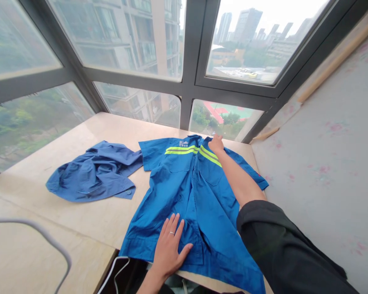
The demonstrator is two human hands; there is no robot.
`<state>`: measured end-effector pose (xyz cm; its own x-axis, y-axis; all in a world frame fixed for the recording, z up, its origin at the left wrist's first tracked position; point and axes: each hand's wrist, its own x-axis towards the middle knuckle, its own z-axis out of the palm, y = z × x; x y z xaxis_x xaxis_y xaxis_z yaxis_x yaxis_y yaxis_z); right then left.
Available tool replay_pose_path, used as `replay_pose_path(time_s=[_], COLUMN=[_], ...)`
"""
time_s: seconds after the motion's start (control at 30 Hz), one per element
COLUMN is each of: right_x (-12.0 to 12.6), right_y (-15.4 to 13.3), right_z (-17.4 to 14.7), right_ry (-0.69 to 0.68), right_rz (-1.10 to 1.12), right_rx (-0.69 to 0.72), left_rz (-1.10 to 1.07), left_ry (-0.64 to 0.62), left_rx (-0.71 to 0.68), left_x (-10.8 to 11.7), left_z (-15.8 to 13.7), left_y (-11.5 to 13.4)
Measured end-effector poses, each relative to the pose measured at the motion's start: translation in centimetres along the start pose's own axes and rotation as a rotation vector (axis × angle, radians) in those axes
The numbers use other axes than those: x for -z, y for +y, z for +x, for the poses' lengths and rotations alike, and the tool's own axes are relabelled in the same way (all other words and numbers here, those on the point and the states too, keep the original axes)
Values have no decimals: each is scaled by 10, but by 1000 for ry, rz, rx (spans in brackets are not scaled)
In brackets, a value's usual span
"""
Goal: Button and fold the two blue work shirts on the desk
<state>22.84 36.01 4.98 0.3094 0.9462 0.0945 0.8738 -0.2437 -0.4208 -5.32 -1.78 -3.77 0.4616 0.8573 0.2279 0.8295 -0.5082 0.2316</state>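
Note:
A blue short-sleeved work shirt [171,196] lies front up on the wooden surface, its collar toward the window. Yellow-green reflective bands cross its chest, and a white logo sits above one band. My left hand [169,245], with a ring on one finger, rests flat on the shirt's lower front, fingers stretched out. Up by the collar, my right hand [216,143] has its fingers closed at the shirt's shoulder edge; the fingertips are partly hidden. The front opening runs down the middle with loose folds.
A second, crumpled blue garment [93,173] lies to the left, touching the shirt's sleeve. Window frames [190,73] stand behind the wooden tabletop [27,196]. A flowered wall [319,171] bounds the right side. A grey curved tube [49,237] and a white cable [112,267] are at lower left.

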Motion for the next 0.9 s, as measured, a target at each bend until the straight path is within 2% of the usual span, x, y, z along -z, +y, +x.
replay_pose_path(time_s=[0.1,0.2,0.33,0.47,0.57,0.67,0.77,0.9], right_x=[-2,-2,10,41,65,77,73,65], right_y=[2,5,17,36,53,71,90,109], right_z=[-18,-56,-137,-232,-295,-341,-369,-382], right_ry=[-91,-170,-333,-486,-557,-590,-621,-654], right_rz=[41,97,338,454,413,308,178,90], right_rx=[142,298,545,686,611,544,498,370], left_rz=[-24,-48,-85,-137,-186,-252,-276,-247], left_ry=[4,8,25,40,41,-7,-76,-102], left_rx=[7,11,28,96,147,88,-15,-60], left_x=[-1,-2,-2,-3,-2,-2,-7,-13], left_z=[0,0,2,7,12,14,13,7], left_y=[0,0,1,6,15,26,34,33])
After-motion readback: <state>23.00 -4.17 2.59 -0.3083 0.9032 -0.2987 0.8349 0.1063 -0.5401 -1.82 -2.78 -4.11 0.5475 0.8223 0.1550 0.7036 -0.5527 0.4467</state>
